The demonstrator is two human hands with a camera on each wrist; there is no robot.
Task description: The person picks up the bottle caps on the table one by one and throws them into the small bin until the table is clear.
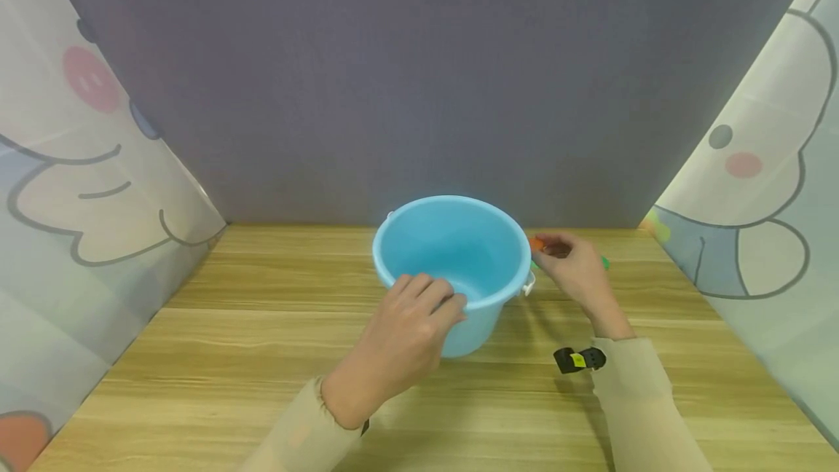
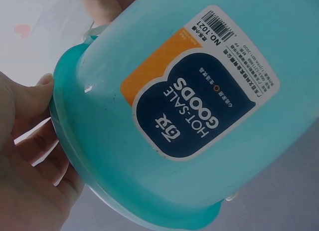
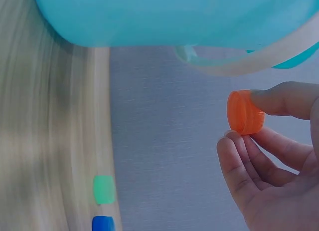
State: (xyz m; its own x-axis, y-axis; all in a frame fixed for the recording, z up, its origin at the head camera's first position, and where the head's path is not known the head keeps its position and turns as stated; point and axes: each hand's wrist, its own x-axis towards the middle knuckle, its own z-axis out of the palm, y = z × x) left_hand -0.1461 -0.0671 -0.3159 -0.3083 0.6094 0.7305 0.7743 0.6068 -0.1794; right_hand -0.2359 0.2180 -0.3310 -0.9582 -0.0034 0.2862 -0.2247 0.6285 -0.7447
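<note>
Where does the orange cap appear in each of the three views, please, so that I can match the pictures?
Head: right of centre, the orange cap is pinched by the right hand, beside the rim of the blue bucket.
Left wrist: not visible in this picture.
Right wrist: right of centre, about mid-height, the orange cap is at the fingertips.
Shared landmark: the blue bucket, in all three views.

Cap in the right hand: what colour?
Orange. The cap shows best in the right wrist view.
</note>
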